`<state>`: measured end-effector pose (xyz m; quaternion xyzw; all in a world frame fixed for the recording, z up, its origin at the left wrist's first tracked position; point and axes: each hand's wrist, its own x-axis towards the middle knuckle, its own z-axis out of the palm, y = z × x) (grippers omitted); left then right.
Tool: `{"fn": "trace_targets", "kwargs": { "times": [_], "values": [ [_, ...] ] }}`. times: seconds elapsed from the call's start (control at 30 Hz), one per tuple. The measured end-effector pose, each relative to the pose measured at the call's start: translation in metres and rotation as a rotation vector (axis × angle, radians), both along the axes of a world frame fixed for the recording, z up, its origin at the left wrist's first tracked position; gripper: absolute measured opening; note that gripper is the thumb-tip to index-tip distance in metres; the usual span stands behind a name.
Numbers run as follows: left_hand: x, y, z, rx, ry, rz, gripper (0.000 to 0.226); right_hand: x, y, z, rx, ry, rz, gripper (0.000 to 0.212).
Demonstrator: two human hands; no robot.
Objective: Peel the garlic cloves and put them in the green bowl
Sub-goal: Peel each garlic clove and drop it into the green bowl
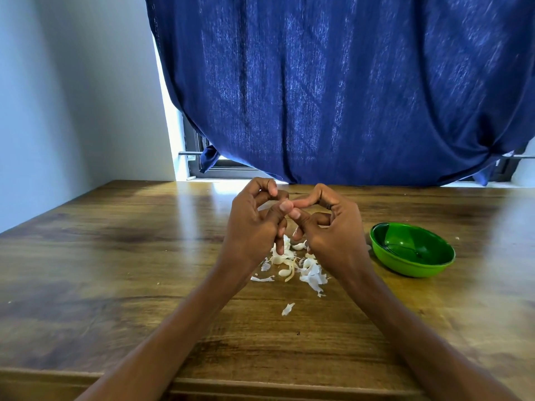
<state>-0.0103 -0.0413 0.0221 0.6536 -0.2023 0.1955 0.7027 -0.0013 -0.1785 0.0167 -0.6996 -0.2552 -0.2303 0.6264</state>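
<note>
My left hand (pixel 254 224) and my right hand (pixel 330 227) are raised together above the table, fingers curled. Their thumbs and forefingers meet and pinch a small garlic clove, which the fingertips almost wholly hide. Below the hands lies a pile of white garlic skins and cloves (pixel 298 266) on the wooden table (pixel 115 270). One bare-looking clove (pixel 283 272) lies at the pile's near side. The green bowl (pixel 405 269) stands to the right of the pile, apart from my right hand. I see no garlic inside it.
A single loose skin (pixel 288 309) lies nearer to me than the pile. A dark blue curtain (pixel 333 96) hangs behind the table's far edge, and a white wall (pixel 72 96) is at the left.
</note>
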Motion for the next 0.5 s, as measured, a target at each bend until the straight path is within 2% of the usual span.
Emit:
{"fn": "trace_targets", "kwargs": {
  "times": [0.5],
  "values": [
    [0.0023,-0.0024,-0.0028,0.033,-0.058,0.07,0.029,-0.0029,0.0033,-0.0017,0.029,0.01,-0.014,0.014]
  ]
}}
